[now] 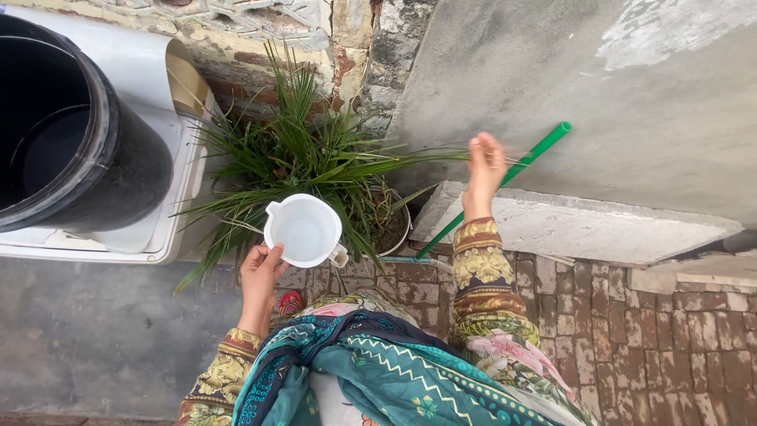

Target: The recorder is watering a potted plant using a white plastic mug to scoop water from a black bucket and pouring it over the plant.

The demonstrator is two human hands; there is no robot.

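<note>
My left hand [261, 272] grips the rim of a white plastic jug [303, 230] with a handle, held upright over a potted plant with long thin green leaves [307, 150]. The jug appears to hold clear water. My right hand [484, 167] is stretched out to the right of the plant with its fingers pinched on the tips of some long leaves, just beside a green stick [505, 177] that leans against the wall. The plant's pot [397, 233] shows only partly under the leaves.
A big black barrel [71, 134] stands on a white appliance [169, 229] at the left. A grey plastered wall [615, 102] and a concrete slab [568, 225] are at the right. The ground is brick paving [631, 331]. A red shoe tip [290, 302] shows below the jug.
</note>
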